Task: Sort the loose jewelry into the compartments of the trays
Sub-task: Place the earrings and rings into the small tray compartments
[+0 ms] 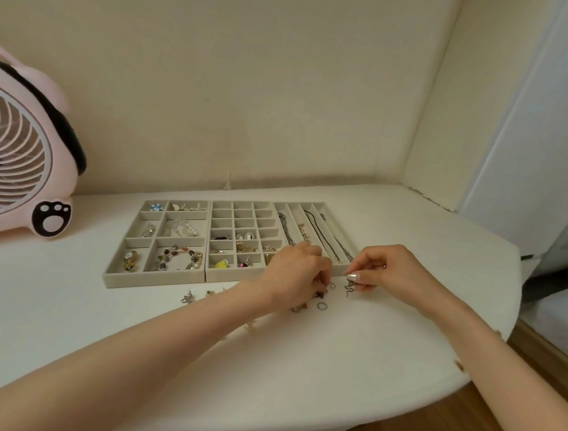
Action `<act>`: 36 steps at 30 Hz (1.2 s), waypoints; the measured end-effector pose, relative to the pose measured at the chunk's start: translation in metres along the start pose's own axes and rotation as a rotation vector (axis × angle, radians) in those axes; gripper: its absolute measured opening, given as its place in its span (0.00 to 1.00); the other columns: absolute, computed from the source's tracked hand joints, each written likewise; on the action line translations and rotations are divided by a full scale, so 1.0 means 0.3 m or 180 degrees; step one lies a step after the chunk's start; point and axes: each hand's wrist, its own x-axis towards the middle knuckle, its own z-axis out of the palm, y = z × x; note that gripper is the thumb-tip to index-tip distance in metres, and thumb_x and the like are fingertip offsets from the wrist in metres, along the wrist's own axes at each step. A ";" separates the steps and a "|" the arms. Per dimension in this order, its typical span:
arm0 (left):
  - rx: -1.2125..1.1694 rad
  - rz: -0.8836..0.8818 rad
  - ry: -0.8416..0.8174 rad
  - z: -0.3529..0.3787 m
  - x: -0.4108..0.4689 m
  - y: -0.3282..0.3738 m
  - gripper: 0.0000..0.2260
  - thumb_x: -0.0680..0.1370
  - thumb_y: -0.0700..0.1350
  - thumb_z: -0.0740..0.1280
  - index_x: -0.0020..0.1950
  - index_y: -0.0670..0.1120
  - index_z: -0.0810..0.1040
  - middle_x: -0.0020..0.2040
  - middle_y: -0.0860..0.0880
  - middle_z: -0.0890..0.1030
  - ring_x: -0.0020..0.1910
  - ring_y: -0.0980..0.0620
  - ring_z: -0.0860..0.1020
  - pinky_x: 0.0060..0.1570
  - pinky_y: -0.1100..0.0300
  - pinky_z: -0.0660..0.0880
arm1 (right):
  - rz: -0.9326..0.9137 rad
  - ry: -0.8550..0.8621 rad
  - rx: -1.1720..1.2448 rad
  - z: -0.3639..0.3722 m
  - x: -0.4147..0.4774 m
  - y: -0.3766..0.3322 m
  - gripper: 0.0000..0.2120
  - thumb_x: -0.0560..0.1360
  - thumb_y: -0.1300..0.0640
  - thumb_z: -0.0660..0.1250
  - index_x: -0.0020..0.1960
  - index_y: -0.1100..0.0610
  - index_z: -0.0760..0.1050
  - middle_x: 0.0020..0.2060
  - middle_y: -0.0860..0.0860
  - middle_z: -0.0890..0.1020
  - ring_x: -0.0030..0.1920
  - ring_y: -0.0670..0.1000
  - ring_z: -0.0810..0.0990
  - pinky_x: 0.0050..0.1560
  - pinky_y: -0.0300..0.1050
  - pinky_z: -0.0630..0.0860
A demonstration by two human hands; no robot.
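Our right hand (383, 270) fingers pinch a snake-shaped piece (349, 288), long axis hanging down, just in front of the tray (227, 276) wall, compartments straight beyond. Left hand (296, 274) curls over loose rings (322, 306) on the table (332, 355); we can't tell its grip.

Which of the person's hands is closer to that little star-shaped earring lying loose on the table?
Left. The left hand is to the right of the star-shaped earring; the right hand, pinching a silver snake-shaped piece, is farther right, beyond the left hand.
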 end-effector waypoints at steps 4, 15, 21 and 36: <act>-0.0169 -0.0027 0.0122 -0.029 0.001 -0.019 0.05 0.75 0.46 0.67 0.50 0.47 0.79 0.48 0.49 0.77 0.51 0.50 0.72 0.43 0.59 0.67 | -0.0037 0.0056 0.0156 0.008 0.016 -0.012 0.08 0.71 0.70 0.70 0.38 0.58 0.80 0.32 0.54 0.82 0.32 0.46 0.81 0.38 0.36 0.78; -0.0425 -0.1151 0.0340 -0.206 0.072 -0.293 0.03 0.76 0.45 0.67 0.48 0.47 0.76 0.44 0.52 0.79 0.42 0.53 0.76 0.43 0.57 0.73 | -0.0221 0.0317 0.0501 0.079 0.170 -0.097 0.04 0.72 0.69 0.69 0.42 0.61 0.80 0.36 0.56 0.83 0.35 0.48 0.82 0.37 0.35 0.79; -0.0532 -0.1310 0.0108 -0.144 0.082 -0.348 0.03 0.75 0.46 0.69 0.45 0.49 0.76 0.44 0.51 0.79 0.44 0.51 0.76 0.45 0.56 0.74 | -0.0253 0.0332 0.0453 0.149 0.269 -0.125 0.07 0.72 0.67 0.70 0.39 0.57 0.80 0.34 0.52 0.82 0.34 0.47 0.82 0.42 0.40 0.81; 0.0045 -0.1291 0.0129 -0.147 0.035 -0.405 0.07 0.75 0.50 0.67 0.49 0.48 0.79 0.50 0.48 0.77 0.51 0.48 0.74 0.49 0.54 0.73 | -0.0115 0.0309 0.0118 0.275 0.394 -0.169 0.02 0.72 0.64 0.71 0.44 0.60 0.82 0.39 0.52 0.83 0.38 0.46 0.79 0.44 0.39 0.76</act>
